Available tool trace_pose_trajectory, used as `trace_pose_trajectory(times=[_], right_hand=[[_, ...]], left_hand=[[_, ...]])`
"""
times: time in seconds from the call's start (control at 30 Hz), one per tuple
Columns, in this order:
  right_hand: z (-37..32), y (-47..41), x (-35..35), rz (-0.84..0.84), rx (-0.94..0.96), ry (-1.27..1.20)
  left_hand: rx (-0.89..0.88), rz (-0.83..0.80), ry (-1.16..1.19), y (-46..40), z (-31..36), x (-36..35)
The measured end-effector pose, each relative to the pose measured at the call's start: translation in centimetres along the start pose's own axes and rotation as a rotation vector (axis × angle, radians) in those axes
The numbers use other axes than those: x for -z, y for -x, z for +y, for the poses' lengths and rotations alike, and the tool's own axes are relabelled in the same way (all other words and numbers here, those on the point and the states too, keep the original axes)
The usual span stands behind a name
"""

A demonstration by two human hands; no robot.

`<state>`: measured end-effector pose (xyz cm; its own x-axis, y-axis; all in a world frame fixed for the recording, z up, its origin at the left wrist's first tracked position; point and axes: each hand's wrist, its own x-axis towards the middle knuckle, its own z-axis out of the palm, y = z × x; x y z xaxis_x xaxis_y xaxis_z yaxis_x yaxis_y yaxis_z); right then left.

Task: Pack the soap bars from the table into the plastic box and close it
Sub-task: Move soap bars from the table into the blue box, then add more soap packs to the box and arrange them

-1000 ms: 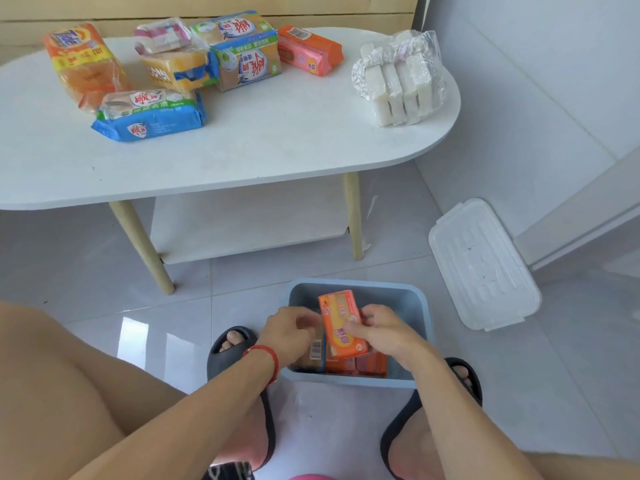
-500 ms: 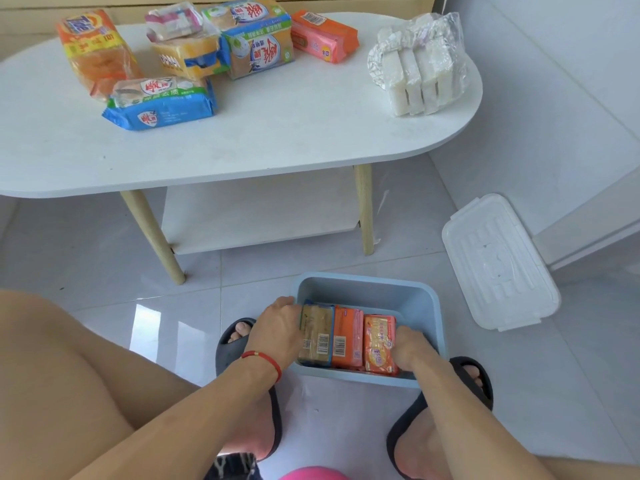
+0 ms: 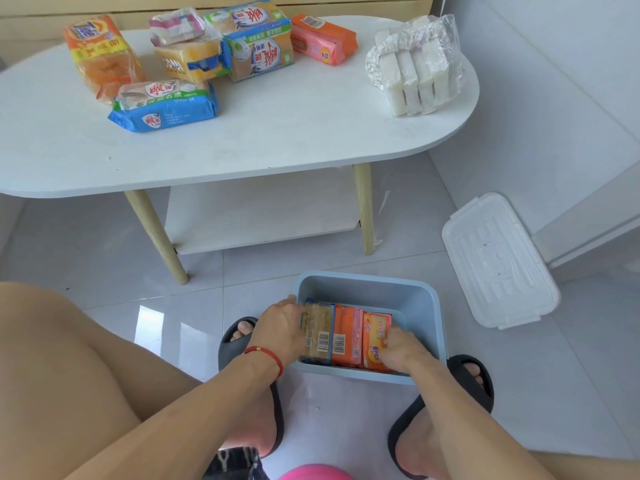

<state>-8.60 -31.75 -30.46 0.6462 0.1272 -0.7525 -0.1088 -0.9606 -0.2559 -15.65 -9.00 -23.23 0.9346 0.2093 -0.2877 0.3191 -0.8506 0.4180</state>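
A blue plastic box (image 3: 367,284) stands on the floor between my feet. Three wrapped soap bars stand side by side in its near half: a tan bar (image 3: 317,332), an orange bar (image 3: 346,336) and an orange-yellow bar (image 3: 375,329). My left hand (image 3: 280,327) lies inside the box's left wall, fingers against the tan bar. My right hand (image 3: 403,351) grips the orange-yellow bar from the right. The white lid (image 3: 498,259) lies on the floor to the right. Several soap packs remain on the white table (image 3: 277,140), among them a blue pack (image 3: 166,105) and an orange bar (image 3: 323,38).
Clear-wrapped white bars (image 3: 415,67) sit at the table's right end. An orange pack (image 3: 102,55), a yellow pack (image 3: 190,62) and a green-blue pack (image 3: 259,39) crowd the far left. A lower shelf (image 3: 259,220) hangs under the table. My slippered feet flank the box.
The orange-yellow bar, held above the box a second ago, now stands in the box at the right of the row. Both hands have dropped into the box with it.
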Motion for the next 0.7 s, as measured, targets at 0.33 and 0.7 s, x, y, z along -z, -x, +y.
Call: trace_pose_trajectory(times=[0.33,0.7], right_hand=[[-3.7,4.5,7.2,-0.103,0.092,-0.119],[-22.2,13.8,19.9,0.511,0.876,-0.498]], left_hand=[[0.04,-0.047,0.007,-1.1,2.7,6.1],[-0.207,0.519,0.05,-5.8,4.6,28.6]])
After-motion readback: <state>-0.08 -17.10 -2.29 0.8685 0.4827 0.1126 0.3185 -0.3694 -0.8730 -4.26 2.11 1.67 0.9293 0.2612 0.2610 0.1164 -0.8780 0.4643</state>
